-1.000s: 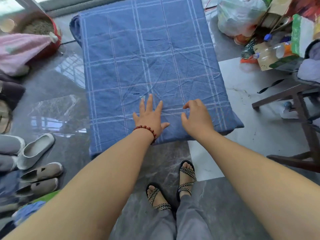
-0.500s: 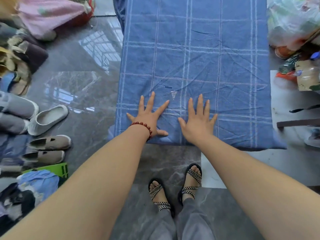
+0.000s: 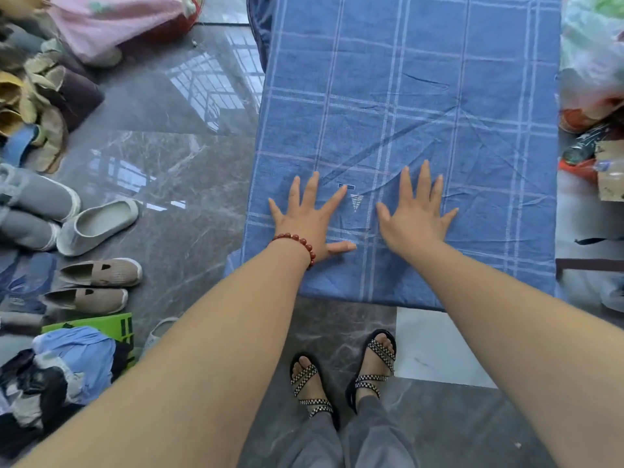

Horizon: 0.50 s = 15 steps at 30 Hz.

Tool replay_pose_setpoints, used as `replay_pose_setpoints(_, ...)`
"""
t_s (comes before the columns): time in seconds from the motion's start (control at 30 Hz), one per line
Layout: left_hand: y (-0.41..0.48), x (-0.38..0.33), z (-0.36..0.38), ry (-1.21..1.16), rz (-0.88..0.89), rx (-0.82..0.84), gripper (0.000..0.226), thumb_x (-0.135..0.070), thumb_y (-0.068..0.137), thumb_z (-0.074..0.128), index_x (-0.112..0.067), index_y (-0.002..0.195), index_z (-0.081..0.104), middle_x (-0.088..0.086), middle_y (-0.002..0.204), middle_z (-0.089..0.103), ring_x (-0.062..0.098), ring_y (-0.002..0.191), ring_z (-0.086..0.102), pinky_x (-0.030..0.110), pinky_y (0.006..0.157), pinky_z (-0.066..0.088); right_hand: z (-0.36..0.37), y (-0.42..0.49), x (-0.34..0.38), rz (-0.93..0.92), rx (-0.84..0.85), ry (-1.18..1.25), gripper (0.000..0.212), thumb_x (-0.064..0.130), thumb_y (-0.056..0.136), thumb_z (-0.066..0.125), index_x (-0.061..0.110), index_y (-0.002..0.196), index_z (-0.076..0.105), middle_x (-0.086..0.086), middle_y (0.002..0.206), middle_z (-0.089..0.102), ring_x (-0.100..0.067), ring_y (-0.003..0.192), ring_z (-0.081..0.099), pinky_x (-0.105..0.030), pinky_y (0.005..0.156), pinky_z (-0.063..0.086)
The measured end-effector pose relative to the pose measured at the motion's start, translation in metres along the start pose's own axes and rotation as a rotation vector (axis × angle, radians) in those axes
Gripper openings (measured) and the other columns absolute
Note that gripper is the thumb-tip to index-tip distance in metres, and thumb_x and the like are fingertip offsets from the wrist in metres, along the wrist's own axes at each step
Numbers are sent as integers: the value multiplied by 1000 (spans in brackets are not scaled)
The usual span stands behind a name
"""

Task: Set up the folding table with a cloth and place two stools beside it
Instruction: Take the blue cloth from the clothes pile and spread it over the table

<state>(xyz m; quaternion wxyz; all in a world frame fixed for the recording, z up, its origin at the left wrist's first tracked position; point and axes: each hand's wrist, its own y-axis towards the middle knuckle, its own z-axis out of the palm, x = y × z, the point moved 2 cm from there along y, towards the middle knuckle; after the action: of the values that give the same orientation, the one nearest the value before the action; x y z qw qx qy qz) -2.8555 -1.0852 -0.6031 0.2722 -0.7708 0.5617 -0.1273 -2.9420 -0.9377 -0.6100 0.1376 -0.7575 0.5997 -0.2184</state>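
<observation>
Both hands, the left hand [image 3: 309, 221] and right hand [image 3: 417, 216], lie flat with fingers spread on the blue cloth [image 3: 422, 96] near its lower edge, its length running toward the frame's top.

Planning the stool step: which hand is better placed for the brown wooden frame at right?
Likely right: the right hand, flat on the cloth, lies nearer the wooden frame; the left hand would have to cross.

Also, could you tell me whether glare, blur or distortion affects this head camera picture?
Head view: window reflections glare on the glossy floor left of the cloth; wide-angle stretch swells both forearms near the bottom edge; the left hand and right hand, flat on the cloth, look sharp; shadows are faint.
</observation>
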Motion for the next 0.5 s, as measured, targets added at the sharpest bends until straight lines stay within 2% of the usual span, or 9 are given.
replay_pose_setpoints(0.13,28,-7,-17,69,46,-69,91,-79,72,42,-49,142,-8,-1,154,-25,30,141,-19,68,105,2,-8,13,-15,24,-16,-22,71,54,94,33,28,150,-3,4,155,-24,-25,144,-17,-71,104,3)
replay_pose_setpoints(0.27,52,-10,-28,120,63,-80,90,-80,72,38,-50,142,-10,-2,153,-26,30,141,-21,72,102,0,-13,23,-33,90,-29,-42,69,57,94,26,30,149,-6,4,155,-26,-26,143,-20,-74,101,0)
replay_pose_setpoints(0.5,87,-4,-44,87,56,-174,84,-85,66,9,-53,141,-8,-5,155,-20,29,142,-19,73,99,-7,-33,58,-67,150,-113,-68,65,57,95,19,31,149,-5,4,156,-23,-27,144,-17,-76,100,0)
